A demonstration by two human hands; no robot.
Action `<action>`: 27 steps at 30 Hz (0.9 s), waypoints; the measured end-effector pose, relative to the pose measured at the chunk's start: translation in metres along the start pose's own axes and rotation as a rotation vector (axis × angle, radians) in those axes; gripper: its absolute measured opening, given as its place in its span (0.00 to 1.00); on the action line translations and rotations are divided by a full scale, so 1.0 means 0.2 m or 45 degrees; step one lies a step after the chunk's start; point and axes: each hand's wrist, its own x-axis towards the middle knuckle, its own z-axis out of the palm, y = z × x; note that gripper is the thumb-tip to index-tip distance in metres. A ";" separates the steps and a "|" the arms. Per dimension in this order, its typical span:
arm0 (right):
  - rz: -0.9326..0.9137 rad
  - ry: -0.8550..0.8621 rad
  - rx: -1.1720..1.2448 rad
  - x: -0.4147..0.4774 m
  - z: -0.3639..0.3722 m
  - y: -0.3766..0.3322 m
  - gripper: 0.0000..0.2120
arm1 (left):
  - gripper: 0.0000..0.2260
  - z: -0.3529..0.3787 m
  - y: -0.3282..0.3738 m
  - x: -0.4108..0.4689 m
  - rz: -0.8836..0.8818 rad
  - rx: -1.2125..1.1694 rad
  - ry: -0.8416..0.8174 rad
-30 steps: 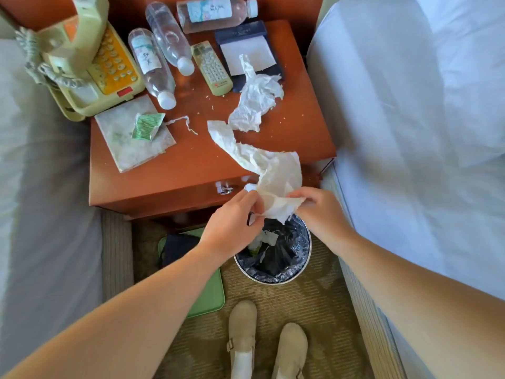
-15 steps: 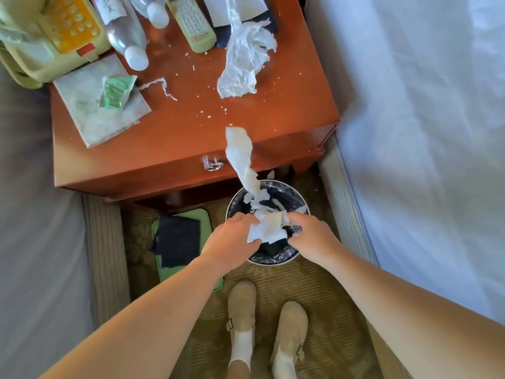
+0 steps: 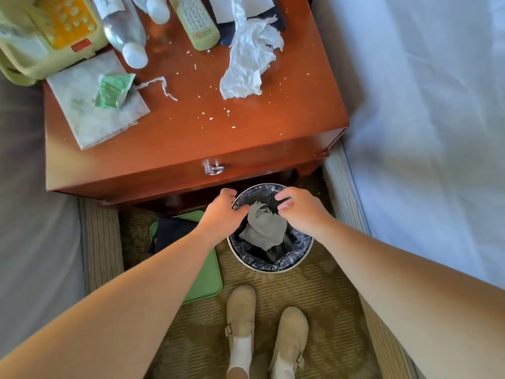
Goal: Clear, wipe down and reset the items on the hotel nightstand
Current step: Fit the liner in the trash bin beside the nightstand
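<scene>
A crumpled white tissue (image 3: 264, 228) lies inside the round waste bin (image 3: 299, 262) with a black liner, on the floor in front of the wooden nightstand (image 3: 191, 138). My left hand (image 3: 222, 214) and my right hand (image 3: 299, 212) hover over the bin's rim with loosely curled fingers and hold nothing. On the nightstand lie another crumpled tissue (image 3: 250, 61), a thin paper scrap (image 3: 161, 86), a green wrapper (image 3: 113, 90) on a stained napkin (image 3: 90, 110), and scattered crumbs.
At the nightstand's back are a yellow-green phone (image 3: 46, 36), two water bottles (image 3: 123, 31), a remote (image 3: 195, 23) and a dark notepad holder (image 3: 226, 36). A green tray (image 3: 202, 280) with dark cloth lies on the carpet. Beds flank both sides; my feet stand below the bin.
Both hands lowered the long tissue off the nightstand's edge into the bin and let it go. The view tilted down towards the floor.
</scene>
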 end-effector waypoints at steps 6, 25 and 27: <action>0.022 -0.007 -0.033 0.02 0.01 0.11 0.16 | 0.23 0.05 -0.07 0.01 0.125 0.234 -0.078; -0.662 0.695 -0.271 0.09 -0.56 -0.65 0.22 | 0.22 -0.58 0.74 0.16 0.541 0.538 0.767; -0.644 0.548 -0.442 0.15 -0.59 -0.73 0.31 | 0.26 -0.63 0.76 0.20 0.434 0.657 0.721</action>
